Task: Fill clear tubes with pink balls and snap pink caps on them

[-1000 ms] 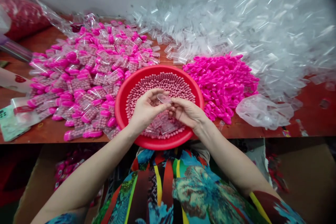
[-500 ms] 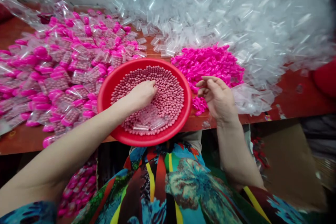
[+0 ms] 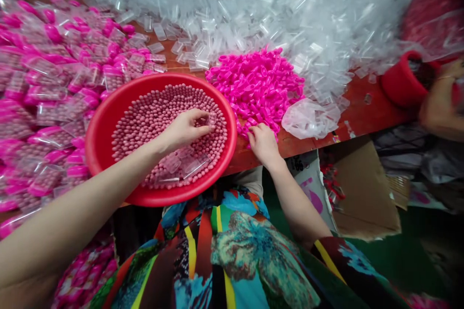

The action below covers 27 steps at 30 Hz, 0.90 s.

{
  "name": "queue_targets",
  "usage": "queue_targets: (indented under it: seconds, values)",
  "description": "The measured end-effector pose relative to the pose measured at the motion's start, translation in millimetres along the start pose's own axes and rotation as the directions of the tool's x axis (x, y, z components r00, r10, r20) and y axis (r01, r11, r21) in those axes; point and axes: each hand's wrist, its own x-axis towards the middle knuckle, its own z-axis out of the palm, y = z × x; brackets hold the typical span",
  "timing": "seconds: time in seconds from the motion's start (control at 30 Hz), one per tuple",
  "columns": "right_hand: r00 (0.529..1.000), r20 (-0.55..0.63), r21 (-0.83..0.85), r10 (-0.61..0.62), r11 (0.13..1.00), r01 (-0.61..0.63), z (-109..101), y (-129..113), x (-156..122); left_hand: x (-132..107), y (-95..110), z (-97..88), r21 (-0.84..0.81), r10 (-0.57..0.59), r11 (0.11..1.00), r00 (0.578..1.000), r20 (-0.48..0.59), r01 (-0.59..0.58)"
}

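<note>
My left hand (image 3: pixel 186 128) is over the red basin (image 3: pixel 94 147), its thumb and fingers closed round a small clear plastic case (image 3: pixel 211 119). Pink beads (image 3: pixel 145 116) cover the basin's inside, and several clear cases (image 3: pixel 195 166) lie on them near the front rim. Just right of the basin, my right hand (image 3: pixel 265 145) reaches to the near edge of a heap of bright pink plastic caps (image 3: pixel 257 79). Its fingertips are pinched together on a pink cap, partly hidden by the fingers.
Bead-filled cases with pink caps (image 3: pixel 54 91) are piled at the left. A large heap of clear cases (image 3: pixel 246 14) spreads along the back. A clear plastic bag (image 3: pixel 311 117), a red pot (image 3: pixel 406 82) and another person's arm (image 3: pixel 444 101) are at the right, above a cardboard box (image 3: pixel 369 188).
The view has swung right. My left hand has turned and now shows a clear case in its fingers. My right hand has dropped to the near edge of the cap heap.
</note>
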Motion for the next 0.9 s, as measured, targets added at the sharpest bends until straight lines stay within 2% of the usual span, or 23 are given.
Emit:
queue_targets:
  seconds: [0.07,0.17,0.27,0.37,0.43,0.47,0.53,0.57,0.63,0.7,0.73,0.8,0.9]
  values:
    - [0.998,0.069,-0.154,0.007,0.988,0.004,0,-8,7,-13,13,-6.3,-0.155,-0.061,0.986,0.998,-0.005,0.06]
    - [0.991,0.129,-0.243,-0.015,0.969,0.046,-2,-13,13,-38,26,-11.7,-0.394,-0.153,0.906,0.988,0.035,0.154]
    - [0.99,0.129,-0.287,-0.058,0.953,0.093,-1,-14,13,-61,28,-11.3,-0.674,-0.19,0.71,0.977,0.094,0.203]
    - [0.987,0.126,-0.301,-0.104,0.944,0.138,1,-15,10,-79,24,-9.0,-0.845,-0.218,0.498,0.971,0.094,0.193]
    - [0.988,0.083,-0.245,-0.13,0.958,0.146,1,-13,9,-90,24,-7.5,-0.902,-0.231,0.397,0.97,0.079,0.168]
    - [0.991,0.025,-0.177,-0.13,0.975,0.133,0,-12,9,-95,24,-6.7,-0.925,-0.234,0.349,0.97,0.072,0.153]
    - [0.987,-0.144,0.111,-0.07,0.99,0.086,-6,-11,11,-104,25,-4.4,-0.955,-0.238,0.27,0.97,0.055,0.121]
    - [0.976,-0.218,0.283,-0.012,0.956,0.075,-10,-12,12,-107,25,-3.0,-0.964,-0.242,0.246,0.969,0.043,0.104]
    - [0.954,-0.288,0.533,0.086,0.842,0.085,-24,-22,13,-112,27,0.0,-0.971,-0.248,0.227,0.969,0.023,0.081]
    - [0.96,-0.271,0.631,0.071,0.766,0.122,-40,-42,12,-114,28,2.5,-0.966,-0.251,0.248,0.968,0.005,0.07]
    - [0.969,-0.248,0.651,0.017,0.744,0.154,-49,-56,11,-114,29,3.3,-0.959,-0.252,0.276,0.968,-0.01,0.062]
    - [0.969,-0.18,0.742,-0.167,0.624,0.246,-64,-85,7,-114,29,4.0,-0.938,-0.263,0.345,0.963,-0.055,0.041]
    - [0.896,-0.153,0.764,-0.416,0.526,0.375,-75,-120,3,-114,27,3.3,-0.908,-0.284,0.419,0.954,-0.101,0.029]
